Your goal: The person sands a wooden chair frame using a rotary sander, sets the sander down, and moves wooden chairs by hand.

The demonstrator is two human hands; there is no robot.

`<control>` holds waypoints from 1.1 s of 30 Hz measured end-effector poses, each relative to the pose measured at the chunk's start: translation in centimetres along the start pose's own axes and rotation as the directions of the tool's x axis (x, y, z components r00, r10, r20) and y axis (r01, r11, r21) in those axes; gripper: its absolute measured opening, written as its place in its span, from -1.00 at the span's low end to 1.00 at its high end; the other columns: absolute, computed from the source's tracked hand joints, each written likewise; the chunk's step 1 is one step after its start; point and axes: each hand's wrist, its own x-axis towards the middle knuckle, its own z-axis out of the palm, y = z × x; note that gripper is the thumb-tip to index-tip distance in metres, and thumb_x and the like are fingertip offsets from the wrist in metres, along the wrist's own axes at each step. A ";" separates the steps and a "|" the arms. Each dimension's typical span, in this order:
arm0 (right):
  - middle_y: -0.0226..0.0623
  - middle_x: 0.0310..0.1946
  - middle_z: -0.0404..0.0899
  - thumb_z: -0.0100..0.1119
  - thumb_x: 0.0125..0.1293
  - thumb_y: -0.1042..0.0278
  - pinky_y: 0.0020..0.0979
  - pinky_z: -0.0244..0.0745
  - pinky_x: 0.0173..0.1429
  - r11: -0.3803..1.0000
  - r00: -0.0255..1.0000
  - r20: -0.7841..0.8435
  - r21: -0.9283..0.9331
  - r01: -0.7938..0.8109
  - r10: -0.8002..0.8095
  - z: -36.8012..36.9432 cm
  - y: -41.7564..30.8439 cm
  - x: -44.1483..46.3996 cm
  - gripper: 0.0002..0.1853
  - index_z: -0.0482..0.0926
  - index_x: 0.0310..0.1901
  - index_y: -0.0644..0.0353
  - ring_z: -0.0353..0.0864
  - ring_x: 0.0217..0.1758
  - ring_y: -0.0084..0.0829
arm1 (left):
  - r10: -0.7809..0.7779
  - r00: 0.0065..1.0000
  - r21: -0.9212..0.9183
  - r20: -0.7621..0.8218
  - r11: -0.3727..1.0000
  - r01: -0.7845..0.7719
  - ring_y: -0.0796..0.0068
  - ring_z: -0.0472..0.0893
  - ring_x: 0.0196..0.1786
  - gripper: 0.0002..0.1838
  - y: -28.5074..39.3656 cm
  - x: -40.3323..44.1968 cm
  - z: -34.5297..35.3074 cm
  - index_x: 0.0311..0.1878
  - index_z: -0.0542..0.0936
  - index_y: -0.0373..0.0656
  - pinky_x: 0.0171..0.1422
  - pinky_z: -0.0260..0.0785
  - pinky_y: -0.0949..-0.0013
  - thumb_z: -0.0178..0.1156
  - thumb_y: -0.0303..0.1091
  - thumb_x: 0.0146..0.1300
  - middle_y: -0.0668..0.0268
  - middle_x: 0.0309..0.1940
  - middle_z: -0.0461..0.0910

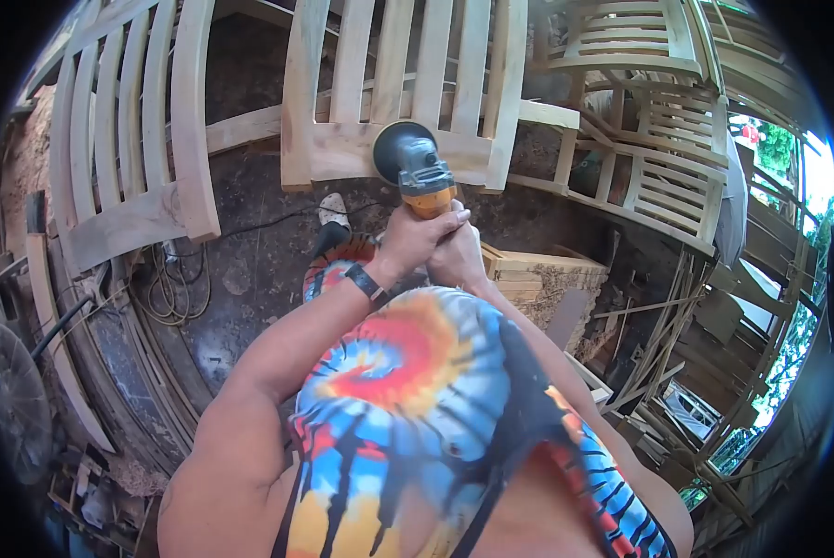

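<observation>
Both my hands are wrapped round an orange and grey angle grinder (426, 177) in the middle of the view. My left hand (406, 244), with a dark band at the wrist, closes round its orange body. Beside it on the right, my right hand (456, 251) grips the rear of the tool, its fingers partly hidden. The round dark disc (398, 147) lies over the lower rail of a slatted wooden panel (342, 153); whether it touches the wood I cannot tell.
Another slatted panel (128, 228) stands at left, and slatted wooden frames (673, 177) at right. A cord (180, 293) lies coiled on the dark floor. Stacked timber (547, 279) is right of my hands. A fan (12, 400) stands far left.
</observation>
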 end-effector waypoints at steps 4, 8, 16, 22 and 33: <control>0.11 -0.14 0.75 0.38 0.25 0.33 -0.04 0.66 0.03 0.996 0.998 0.032 -0.069 0.053 -0.051 0.7 -1.1 0.3 -0.52 0.48 0.16 0.24 0.74 0.04 0.18 | -0.015 0.998 0.003 -0.055 1.000 0.015 0.56 0.72 -0.05 -0.67 0.4 -0.6 -1.3 0.05 0.72 -0.21 0.09 0.59 0.39 0.53 -0.28 0.31 0.35 -0.08 0.75; 0.15 -0.13 0.75 0.38 0.23 0.33 -0.03 0.66 0.02 0.996 0.999 -0.011 -0.087 -0.036 0.035 -0.8 -0.4 -0.5 -0.50 0.48 0.19 0.23 0.74 0.03 0.19 | -0.048 0.997 -0.044 0.059 0.998 0.051 0.58 0.71 -0.03 -0.67 -0.2 0.0 0.6 0.06 0.72 -0.20 0.11 0.58 0.41 0.52 -0.27 0.32 0.37 -0.05 0.75; -0.09 -0.09 0.78 0.50 0.14 0.36 -0.26 0.66 0.07 0.984 0.945 -0.306 -0.097 -0.151 0.115 -4.9 2.3 -3.2 -0.40 0.52 0.22 0.26 0.81 -0.04 -0.28 | -0.116 0.907 0.163 0.406 0.985 0.053 0.63 0.66 0.00 -0.59 0.5 1.5 4.8 0.14 0.69 -0.23 0.12 0.54 0.39 0.43 -0.13 0.41 0.38 -0.05 0.73; -0.11 -0.05 0.73 0.52 0.08 0.35 -0.28 0.63 0.14 0.992 0.920 -0.372 0.018 -0.129 0.126 -6.1 2.8 -3.7 -0.33 0.49 0.23 0.37 0.75 0.00 -0.33 | 0.604 0.758 0.967 0.248 -0.102 -0.235 -0.24 0.05 0.71 -0.12 4.6 -1.5 -4.9 0.51 0.28 -0.54 0.80 -0.29 -0.15 0.29 -0.09 0.30 -0.32 0.58 0.20; -0.13 -0.03 0.71 0.54 0.06 0.35 -0.30 0.62 0.16 0.993 0.937 -0.333 0.080 -0.085 0.107 -7.4 3.6 -4.5 -0.31 0.48 0.23 0.37 0.73 0.01 -0.35 | 0.360 0.879 0.928 0.312 -0.312 -0.202 -0.16 0.17 0.67 -0.21 0.2 1.3 -5.6 0.55 0.25 -0.51 0.73 0.01 -0.08 0.12 -0.34 0.28 -0.23 0.62 0.16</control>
